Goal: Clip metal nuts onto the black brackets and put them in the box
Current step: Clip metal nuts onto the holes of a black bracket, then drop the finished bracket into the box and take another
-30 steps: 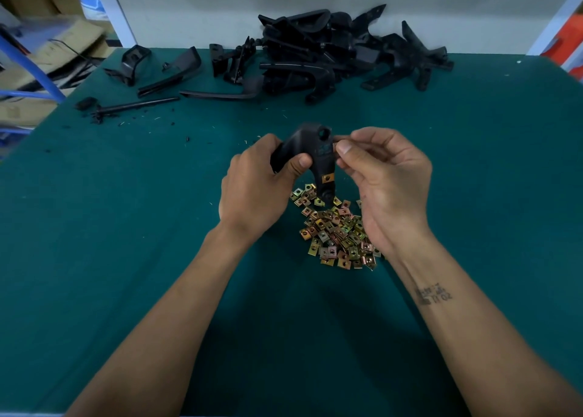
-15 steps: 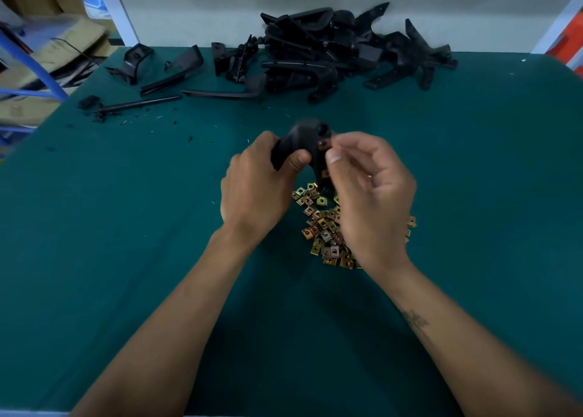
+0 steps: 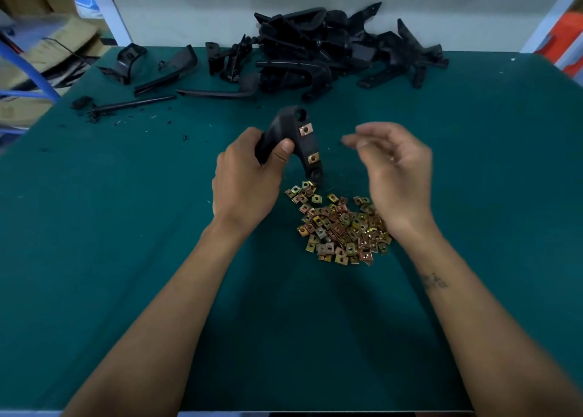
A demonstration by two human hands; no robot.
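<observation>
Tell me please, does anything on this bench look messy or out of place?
Small black crumbs and shavings litter the green mat at far left, beside a thin black rod. Otherwise nothing stands out.

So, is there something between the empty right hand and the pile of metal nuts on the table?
Nothing visible. The right hand hangs open just above the loose pile of brass-coloured square metal clip nuts on the green table.
</observation>
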